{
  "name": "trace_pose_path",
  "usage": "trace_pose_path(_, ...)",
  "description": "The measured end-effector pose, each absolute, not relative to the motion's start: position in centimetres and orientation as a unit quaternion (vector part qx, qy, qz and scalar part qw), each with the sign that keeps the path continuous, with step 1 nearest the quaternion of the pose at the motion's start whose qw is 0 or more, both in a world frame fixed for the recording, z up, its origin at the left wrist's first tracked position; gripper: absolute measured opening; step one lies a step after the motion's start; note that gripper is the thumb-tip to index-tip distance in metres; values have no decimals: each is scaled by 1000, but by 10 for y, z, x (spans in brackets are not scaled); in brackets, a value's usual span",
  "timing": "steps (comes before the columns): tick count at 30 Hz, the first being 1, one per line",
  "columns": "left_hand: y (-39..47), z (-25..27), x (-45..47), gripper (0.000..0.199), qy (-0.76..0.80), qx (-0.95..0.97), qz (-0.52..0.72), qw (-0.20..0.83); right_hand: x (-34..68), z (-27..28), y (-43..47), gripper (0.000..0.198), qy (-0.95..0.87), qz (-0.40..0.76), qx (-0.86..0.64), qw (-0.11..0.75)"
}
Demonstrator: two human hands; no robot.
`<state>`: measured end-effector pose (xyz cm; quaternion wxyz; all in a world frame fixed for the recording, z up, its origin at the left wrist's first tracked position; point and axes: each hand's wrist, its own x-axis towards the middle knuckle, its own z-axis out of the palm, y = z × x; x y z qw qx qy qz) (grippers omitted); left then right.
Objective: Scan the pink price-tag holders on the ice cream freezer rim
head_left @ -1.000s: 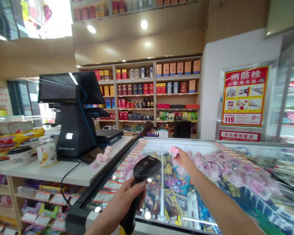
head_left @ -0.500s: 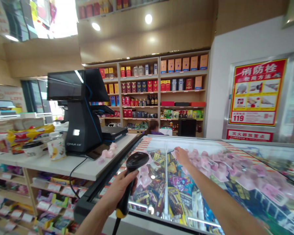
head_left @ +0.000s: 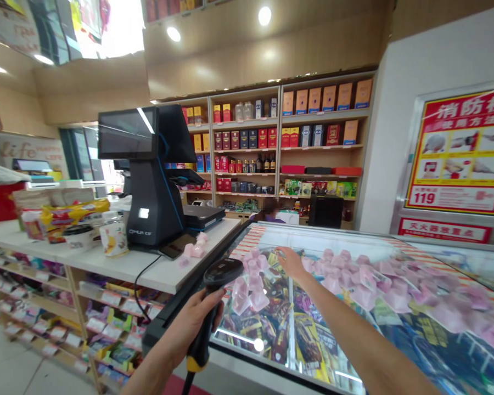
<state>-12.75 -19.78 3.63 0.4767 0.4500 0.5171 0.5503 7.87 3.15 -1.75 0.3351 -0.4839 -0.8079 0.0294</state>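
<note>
My left hand (head_left: pixel 200 318) is wrapped round the handle of a black and yellow barcode scanner (head_left: pixel 223 270), its head tilted over the near left edge of a glass-topped freezer (head_left: pixel 267 233). A small group of translucent pink plastic cups (head_left: pixel 251 282) lies on the glass just beyond the scanner. My right hand (head_left: pixel 290 262) reaches across the glass, fingers stretched leftward and slightly apart, nothing visible in them. It is between that group and a larger spread of pink cups (head_left: pixel 366 280) on the right. Colourful wrapped packages (head_left: pixel 308 343) show beneath the glass.
On the white counter (head_left: pixel 164 274) at left stand a black checkout terminal (head_left: pixel 148 203), a phone-like flat device (head_left: pixel 177 247), a few pink pieces (head_left: pixel 195 249) and snack packs (head_left: pixel 72 214). A black cable (head_left: pixel 138 296) hangs over the counter edge. Shelves of boxes (head_left: pixel 251 140) line the back.
The view has turned slightly left. My right hand has moved left over the glass, towards the smaller group of pink cups. My left hand keeps hold of the scanner, which has shifted slightly.
</note>
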Motion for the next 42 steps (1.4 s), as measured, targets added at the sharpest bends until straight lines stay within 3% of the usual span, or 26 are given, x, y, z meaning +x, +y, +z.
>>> trace_pose_path(6, -205, 37, -126, 29, 522, 434, 548, 489, 27, -35, 35, 32, -829, 153, -413, 345)
trace_pose_path(11, -205, 37, -118, 28, 499, 458, 538, 502, 61, -31, 37, 21, -600, 378, -473, 523)
trace_pose_path(16, -207, 43, -95, 28, 478, 503, 511, 507, 105, -8, 31, 19, -399, 591, -384, 587)
trace_pose_path(23, -210, 51, -74, 27, 456, 548, 485, 507, 124, 6, 20, 16, -339, 639, -321, 611)
trace_pose_path(26, -210, 54, -73, 27, 453, 559, 475, 507, 132, 6, 21, 16, -378, 587, -357, 620)
trace_pose_path(30, -208, 59, -73, 26, 457, 540, 494, 505, 147, 5, 25, 18, -506, 364, -490, 609)
trace_pose_path(35, -200, 61, -72, 27, 460, 523, 509, 505, 164, -3, 27, 23, -660, 45, -583, 471)
trace_pose_path(39, -194, 58, -75, 26, 464, 520, 513, 500, 171, -9, 25, 26, -698, -40, -608, 377)
trace_pose_path(42, -192, 54, -81, 25, 463, 511, 526, 498, 158, -5, 18, 23, -686, -74, -599, 405)
